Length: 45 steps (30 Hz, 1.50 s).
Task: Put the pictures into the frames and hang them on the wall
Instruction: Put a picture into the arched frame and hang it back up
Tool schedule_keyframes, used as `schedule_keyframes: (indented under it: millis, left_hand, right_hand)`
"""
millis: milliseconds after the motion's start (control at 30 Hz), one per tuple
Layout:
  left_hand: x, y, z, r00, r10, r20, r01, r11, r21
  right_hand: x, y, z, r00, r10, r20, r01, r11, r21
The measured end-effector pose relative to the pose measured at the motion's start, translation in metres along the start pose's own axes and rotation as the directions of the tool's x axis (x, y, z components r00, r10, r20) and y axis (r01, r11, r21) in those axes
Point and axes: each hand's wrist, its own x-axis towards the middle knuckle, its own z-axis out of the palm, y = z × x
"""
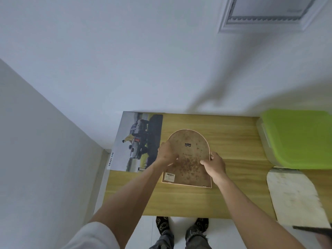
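Step in hand: the person works on the back of an arched frame (188, 159) that lies face down on the wooden table (233, 141); judging by the grip, the backing board is being seated or loosened, and which of the two cannot be told.
Frame position: near the middle of the table, arched end toward the wall, straight end toward the person; a small metal hanger (188, 145) sits on the upper part of the stained brown back.
Left hand (166, 153): fingers curled over the frame's left edge, holding it.
Right hand (214, 165): thumb on the back board, fingers wrapped round the right edge, gripping it.
Picture: a printed truck poster (136, 142) lies flat just left of the frame, at the table's left end; the left hand partly overlaps its right edge.
Other frame piece: a pale arched board (294, 194) lies at the table's right side, well apart from the hands.
Next move calls for: likely an even hold on both edges so the board stays square, then, once the picture is in, finding the hanger for the wall.
Readable writing: "SMART CAB" runs along the poster's white margin.
Label: a white barcode sticker (169, 177) sits at the back's near left corner; its print is too small to read.
Also there: a green-lidded box (296, 139) at the far right.
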Motion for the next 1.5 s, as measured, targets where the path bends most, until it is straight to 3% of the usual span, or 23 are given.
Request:
schedule_keyframes:
  millis: [233,533,600,700,767,933,1067,1233,1333,1400,1500]
  left_hand:
    - [-0.015,-0.008,-0.017,0.998,-0.058,-0.024,0.041,0.889,-0.455]
    - [-0.047,-0.001,-0.053,0.986,0.168,-0.018,-0.142,0.767,-0.626]
    - [-0.056,0.009,-0.063,0.975,0.204,-0.092,-0.218,0.774,-0.594]
    - [-0.071,0.032,-0.074,0.946,0.213,-0.245,-0.316,0.777,-0.545]
    - [-0.09,0.053,-0.078,0.921,0.223,-0.318,-0.366,0.776,-0.514]
    - [-0.134,0.097,-0.073,0.803,0.274,-0.529,-0.453,0.858,-0.244]
    - [-0.167,0.119,-0.055,0.65,0.4,-0.646,-0.5,0.865,0.033]
    - [-0.188,0.129,-0.06,0.58,0.576,-0.575,-0.593,0.783,0.186]
    - [-0.195,0.139,-0.075,0.396,0.662,-0.636,-0.629,0.7,0.338]
    - [-0.196,0.144,-0.098,0.3,0.65,-0.698,-0.587,0.703,0.402]
    - [-0.198,0.156,-0.15,0.382,0.55,-0.742,-0.476,0.806,0.353]
  right_hand:
    - [-0.007,-0.004,-0.025,1.0,-0.019,-0.02,0.023,0.975,0.219]
    - [-0.026,-0.042,-0.053,0.978,-0.207,-0.035,0.209,0.942,0.264]
    - [-0.032,-0.052,-0.06,0.961,-0.276,-0.035,0.277,0.936,0.217]
    - [-0.043,-0.075,-0.071,0.934,-0.352,-0.067,0.354,0.935,0.015]
    - [-0.056,-0.096,-0.078,0.881,-0.466,-0.08,0.46,0.884,-0.085]
    - [-0.106,-0.161,-0.092,0.765,-0.641,0.066,0.64,0.768,0.036]
    - [-0.136,-0.191,-0.105,0.752,-0.657,0.055,0.631,0.742,0.225]
    - [-0.147,-0.203,-0.132,0.78,-0.625,0.019,0.578,0.732,0.361]
    - [-0.155,-0.215,-0.155,0.737,-0.675,-0.008,0.628,0.682,0.375]
    - [-0.16,-0.225,-0.171,0.697,-0.717,0.006,0.655,0.64,0.401]
    - [-0.161,-0.246,-0.191,0.633,-0.774,0.005,0.708,0.582,0.401]
